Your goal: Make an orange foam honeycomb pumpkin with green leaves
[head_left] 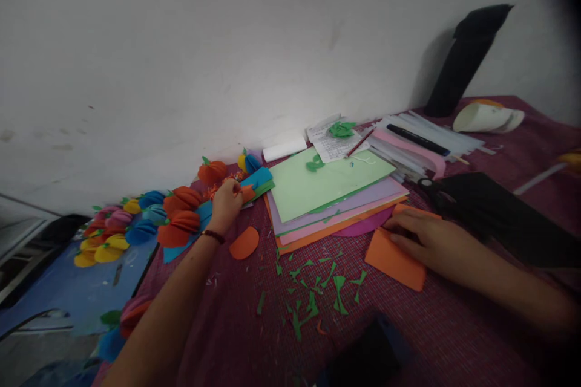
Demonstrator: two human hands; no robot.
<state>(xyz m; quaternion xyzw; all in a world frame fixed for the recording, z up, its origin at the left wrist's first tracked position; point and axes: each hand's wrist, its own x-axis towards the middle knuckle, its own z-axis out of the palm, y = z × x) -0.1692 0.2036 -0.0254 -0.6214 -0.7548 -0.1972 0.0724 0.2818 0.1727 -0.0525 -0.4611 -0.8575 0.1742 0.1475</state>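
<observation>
My left hand (pixel 227 202) reaches to the back left, its fingers closed in a pinch beside an orange paper piece (pixel 247 193). That piece lies on blue paper (pixel 258 177) and green strips; what the fingertips hold is hidden. A cut orange paper shape (pixel 244 243) lies just in front of that wrist. On the right, my right hand (pixel 424 239) lies over an orange paper sheet (pixel 396 261), thumb and fingers bent onto it. A stack of coloured sheets (pixel 327 190), pale green on top, lies between my hands.
Paper pumpkins (pixel 179 224) crowd the left edge. Green scraps (pixel 313 299) litter the cloth. Scissors (pixel 433 190) and a dark flat board (pixel 503 211) lie right, behind them glue sticks (pixel 436 133), a black marker (pixel 417 139) and a paper cup (pixel 485 118). A dark blurred object (pixel 363 357) sits in front.
</observation>
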